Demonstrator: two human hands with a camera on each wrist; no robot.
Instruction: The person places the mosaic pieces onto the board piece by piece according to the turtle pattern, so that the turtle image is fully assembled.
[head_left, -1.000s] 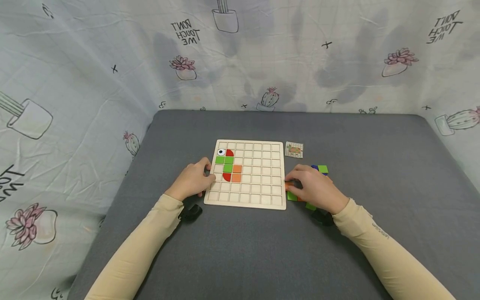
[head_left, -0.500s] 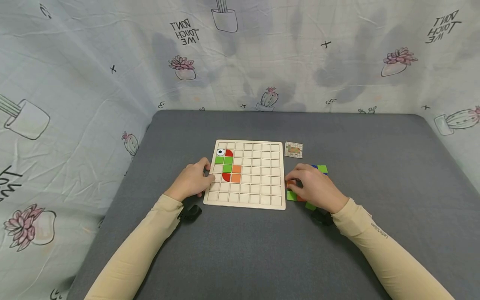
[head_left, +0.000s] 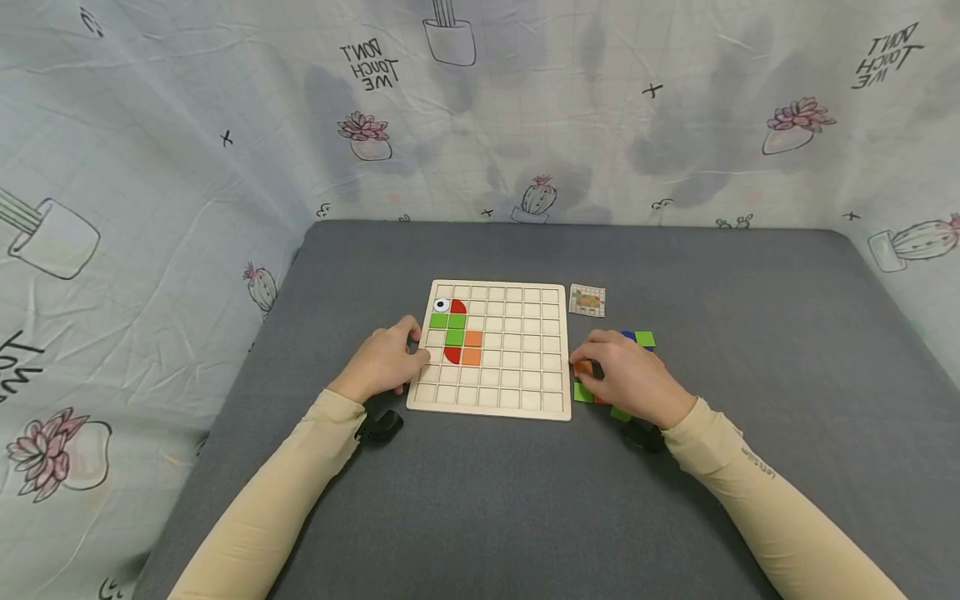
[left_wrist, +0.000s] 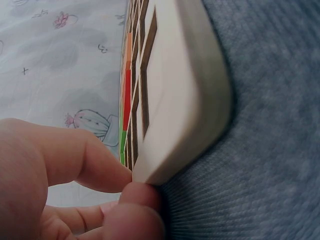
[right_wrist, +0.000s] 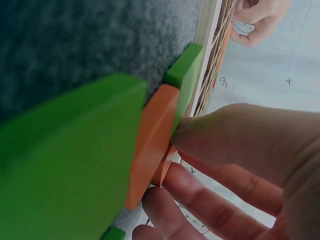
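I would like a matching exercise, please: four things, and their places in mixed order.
1. left hand
2. right hand
3. small card
4. eye tile

A. on the wooden board, beside a red piece
B. at the board's left edge
C. near the board's far right corner
D. at the loose tiles

Pairs: 1-B; 2-D; 3-C; 4-A

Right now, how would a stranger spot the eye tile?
On the gray table lies a pale gridded board. Near its far left corner, the eye tile sits left of a red piece and beyond a green square. Unlike them, it's white with a black dot.
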